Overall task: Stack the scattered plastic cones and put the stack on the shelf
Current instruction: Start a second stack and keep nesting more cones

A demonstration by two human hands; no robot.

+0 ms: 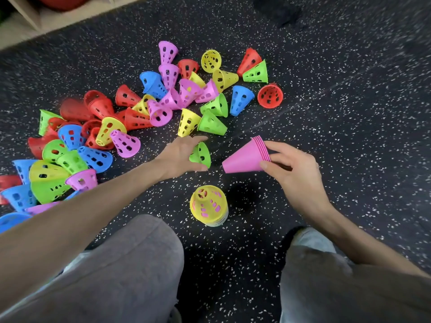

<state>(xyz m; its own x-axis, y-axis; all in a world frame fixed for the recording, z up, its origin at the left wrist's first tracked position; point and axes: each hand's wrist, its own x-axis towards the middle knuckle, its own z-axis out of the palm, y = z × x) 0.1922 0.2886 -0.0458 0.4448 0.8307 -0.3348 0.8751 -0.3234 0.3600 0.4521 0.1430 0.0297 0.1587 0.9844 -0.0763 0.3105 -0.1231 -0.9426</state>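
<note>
on the speckled floor (349, 113), a green cone (201, 155) is gripped by the left hand (180, 157); at its 3 o'clock, a pink cone stack (245, 159) is pinched by the right hand (292, 170).

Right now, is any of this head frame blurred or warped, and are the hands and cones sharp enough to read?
Head view: the left hand on a green cone and the right hand gripping the pink cone stack are sharp; cones at far left, such as a red cone, smear; the wooden shelf and the frame corners blur and bend with wide-angle distortion; light is even, without glare.
</note>
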